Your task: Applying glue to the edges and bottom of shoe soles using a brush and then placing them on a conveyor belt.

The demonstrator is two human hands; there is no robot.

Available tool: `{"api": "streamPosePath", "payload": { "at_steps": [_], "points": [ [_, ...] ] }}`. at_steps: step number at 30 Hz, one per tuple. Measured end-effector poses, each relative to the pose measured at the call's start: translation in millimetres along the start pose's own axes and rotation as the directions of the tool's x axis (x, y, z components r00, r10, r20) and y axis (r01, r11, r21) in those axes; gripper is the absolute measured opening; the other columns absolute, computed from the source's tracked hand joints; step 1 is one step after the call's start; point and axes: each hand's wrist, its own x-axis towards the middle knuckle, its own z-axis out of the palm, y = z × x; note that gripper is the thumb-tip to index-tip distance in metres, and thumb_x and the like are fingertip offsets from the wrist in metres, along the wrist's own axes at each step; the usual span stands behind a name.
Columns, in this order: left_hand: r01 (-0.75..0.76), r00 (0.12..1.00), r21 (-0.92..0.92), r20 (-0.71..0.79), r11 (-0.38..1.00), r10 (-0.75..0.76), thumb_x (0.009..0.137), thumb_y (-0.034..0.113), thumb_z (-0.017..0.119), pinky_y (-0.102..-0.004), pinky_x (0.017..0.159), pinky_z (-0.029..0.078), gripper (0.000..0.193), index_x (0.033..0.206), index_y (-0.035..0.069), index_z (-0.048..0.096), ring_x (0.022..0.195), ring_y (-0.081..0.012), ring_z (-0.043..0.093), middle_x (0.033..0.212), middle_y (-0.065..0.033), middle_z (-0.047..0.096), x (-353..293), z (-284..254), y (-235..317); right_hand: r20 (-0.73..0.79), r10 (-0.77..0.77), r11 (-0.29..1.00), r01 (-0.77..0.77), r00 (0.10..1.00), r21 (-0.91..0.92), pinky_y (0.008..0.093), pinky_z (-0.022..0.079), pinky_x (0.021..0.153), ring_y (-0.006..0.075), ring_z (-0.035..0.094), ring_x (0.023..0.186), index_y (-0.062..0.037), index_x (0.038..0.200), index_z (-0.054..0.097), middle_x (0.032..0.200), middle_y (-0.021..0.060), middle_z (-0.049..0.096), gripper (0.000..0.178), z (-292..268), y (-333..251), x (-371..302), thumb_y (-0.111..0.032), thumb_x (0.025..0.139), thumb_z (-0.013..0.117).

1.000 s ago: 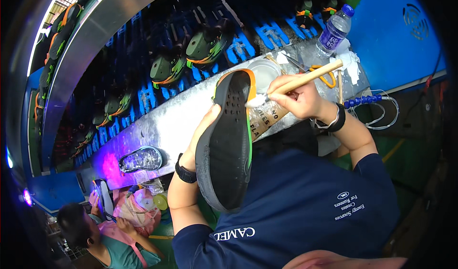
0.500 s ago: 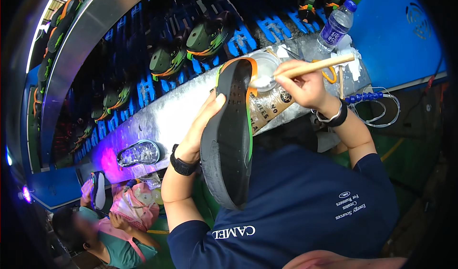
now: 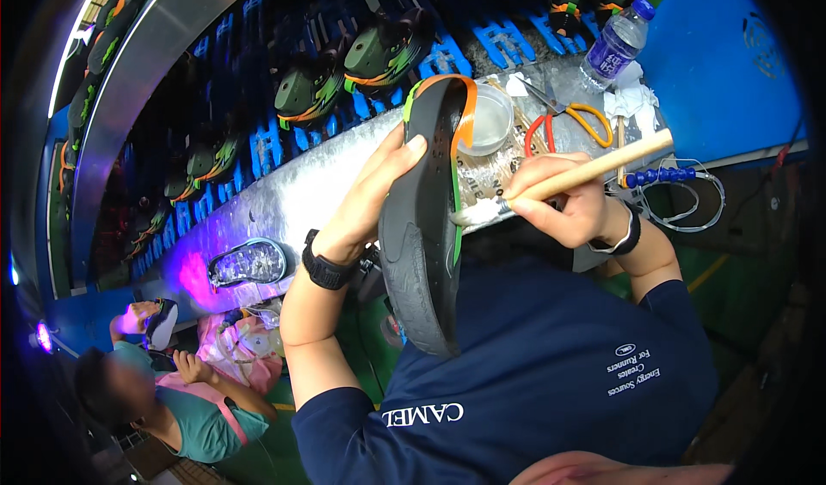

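My left hand (image 3: 368, 194), a dark watch on its wrist, grips a shoe (image 3: 419, 244) with its black underside facing up. Orange and green trim runs round the shoe's far end and right edge. Between the fingers of my right hand (image 3: 568, 199) is a brush (image 3: 615, 160) with a pale wooden handle. Its white-coated bristles meet the shoe's right edge about midway along. Just right of the shoe's far end stands a clear tub (image 3: 492, 119) with whitish liquid. Scissors (image 3: 588, 124) with orange and red handles lie beside the tub.
A clear bottle (image 3: 615, 45) with a blue cap stands at the bench's far right, near crumpled white tissue (image 3: 632, 102). Blue racks beyond hold several shoes (image 3: 383, 51). A shoe sole (image 3: 248, 263) lies on the bench (image 3: 284, 188). Lower left, another person (image 3: 198, 399) holds a shoe.
My right hand has brought the brush nearer to me, from the shoe's far end down along its right edge. The scissors show more fully. The shoe sits slightly higher in view.
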Motion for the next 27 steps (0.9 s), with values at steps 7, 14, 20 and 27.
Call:
{"api": "streamPosePath", "payload": {
  "at_steps": [7, 14, 20, 27],
  "points": [
    [-0.034, 0.999, 0.028, -0.017, 0.999, 0.035, 0.079, 0.036, 0.047, -0.0244, 0.080, 0.037, 0.060, 0.122, 0.000, 0.028, 0.095, -0.0135, 0.045, 0.108, -0.0097, 0.046, 0.2, 2.7, 7.3, 0.110, -0.038, 0.997, 0.030, 0.993, 0.070, 0.0203, 0.038, 0.044, 0.0095, 0.050, 0.051, 0.0021, 0.078, 0.056, 0.067, 0.0073, 0.056, 0.009, 6.0, -22.1, -1.6, 0.000, 0.070, 0.058],
    [-0.016, 0.997, 0.086, -0.078, 0.996, 0.022, 0.079, 0.036, 0.048, -0.0248, 0.081, 0.036, 0.061, 0.123, 0.000, 0.027, 0.097, -0.0133, 0.045, 0.110, -0.0101, 0.045, -3.6, 4.0, 9.4, -0.001, -0.107, 0.994, 0.107, 0.994, -0.012, 0.0192, 0.035, 0.043, 0.0060, 0.046, 0.049, 0.0002, 0.079, 0.056, 0.063, 0.0033, 0.053, 0.008, 3.4, -7.6, 1.1, 0.000, 0.071, 0.056],
    [-0.013, 1.000, 0.091, 0.029, 0.996, 0.011, 0.080, 0.035, 0.046, -0.0237, 0.082, 0.036, 0.060, 0.126, 0.001, 0.026, 0.098, -0.0123, 0.044, 0.113, -0.0101, 0.043, -9.3, 10.4, 9.1, -0.179, 0.030, 0.998, -0.041, 0.983, -0.057, 0.0152, 0.030, 0.041, 0.0011, 0.042, 0.049, 0.0007, 0.077, 0.055, 0.063, -0.0005, 0.051, 0.004, -11.2, 16.6, 9.2, 0.000, 0.073, 0.056],
    [0.072, 0.997, 0.020, 0.033, 0.997, -0.072, 0.081, 0.035, 0.045, -0.0222, 0.077, 0.038, 0.059, 0.126, 0.002, 0.026, 0.092, -0.0099, 0.045, 0.110, -0.0076, 0.045, -7.9, 11.4, 8.8, -0.409, -0.089, 0.989, 0.032, 0.908, -0.144, 0.0148, 0.030, 0.042, 0.0003, 0.041, 0.050, 0.0004, 0.080, 0.055, 0.064, -0.0014, 0.051, 0.007, -35.5, 34.3, 16.0, -0.001, 0.074, 0.057]
  ]
}}
